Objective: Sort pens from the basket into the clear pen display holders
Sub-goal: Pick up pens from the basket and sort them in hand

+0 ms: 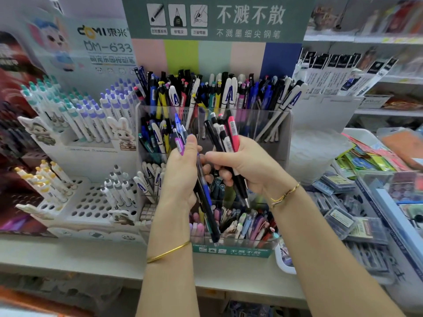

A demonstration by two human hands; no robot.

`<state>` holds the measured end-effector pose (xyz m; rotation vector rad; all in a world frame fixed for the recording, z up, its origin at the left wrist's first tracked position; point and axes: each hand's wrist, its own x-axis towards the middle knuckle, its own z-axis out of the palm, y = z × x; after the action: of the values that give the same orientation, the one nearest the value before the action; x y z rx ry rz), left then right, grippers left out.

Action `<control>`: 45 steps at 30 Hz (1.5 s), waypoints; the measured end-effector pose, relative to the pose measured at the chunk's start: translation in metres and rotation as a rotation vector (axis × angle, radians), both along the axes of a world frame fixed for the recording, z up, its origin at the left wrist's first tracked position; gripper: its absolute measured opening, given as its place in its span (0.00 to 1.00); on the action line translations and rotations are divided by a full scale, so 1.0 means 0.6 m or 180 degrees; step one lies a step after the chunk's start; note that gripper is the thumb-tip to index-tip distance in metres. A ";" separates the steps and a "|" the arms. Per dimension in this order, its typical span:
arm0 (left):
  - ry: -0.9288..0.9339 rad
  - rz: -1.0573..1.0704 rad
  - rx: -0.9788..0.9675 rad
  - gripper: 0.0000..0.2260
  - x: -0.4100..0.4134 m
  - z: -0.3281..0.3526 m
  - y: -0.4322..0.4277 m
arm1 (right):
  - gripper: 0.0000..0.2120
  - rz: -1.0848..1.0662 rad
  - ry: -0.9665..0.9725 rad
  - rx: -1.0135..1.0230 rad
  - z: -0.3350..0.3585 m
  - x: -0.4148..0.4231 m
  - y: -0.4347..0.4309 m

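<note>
My left hand [180,175] grips a bunch of blue and purple pens [179,131], their tips pointing up and a blue-black one [207,209] hanging down past my wrist. My right hand [245,167] holds a bunch of black, white and red pens [225,133] upright. Its thumb and fingers touch the pen between the two hands. Both hands are in front of the tiered clear pen display holder [282,133], whose compartments are packed with mixed pens. The basket is partly visible as a white rim [282,264] at the lower right of the holder.
To the left stands a white rack [87,202] with round holes, holding white pens with purple, teal and yellow caps. Packets and boxed refills [343,216] crowd the counter on the right. The grey shelf edge [68,259] runs along the front.
</note>
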<state>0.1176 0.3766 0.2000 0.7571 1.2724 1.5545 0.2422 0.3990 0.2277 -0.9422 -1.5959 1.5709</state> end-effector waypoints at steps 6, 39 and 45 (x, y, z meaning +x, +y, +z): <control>-0.0321 0.0267 -0.0134 0.17 0.007 -0.006 0.010 | 0.10 -0.0115 -0.0133 0.0223 -0.007 -0.024 -0.016; -0.0182 0.1321 -0.0251 0.17 0.010 0.022 0.027 | 0.08 0.0237 -0.0402 0.0011 -0.005 0.002 -0.029; -0.0112 0.0933 -0.0197 0.27 0.003 0.027 0.019 | 0.06 -0.0186 -0.0290 0.0044 -0.006 0.005 -0.020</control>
<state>0.1197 0.3878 0.2165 0.5181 1.4474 1.7430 0.2451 0.3867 0.2243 -1.0571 -1.6246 1.4942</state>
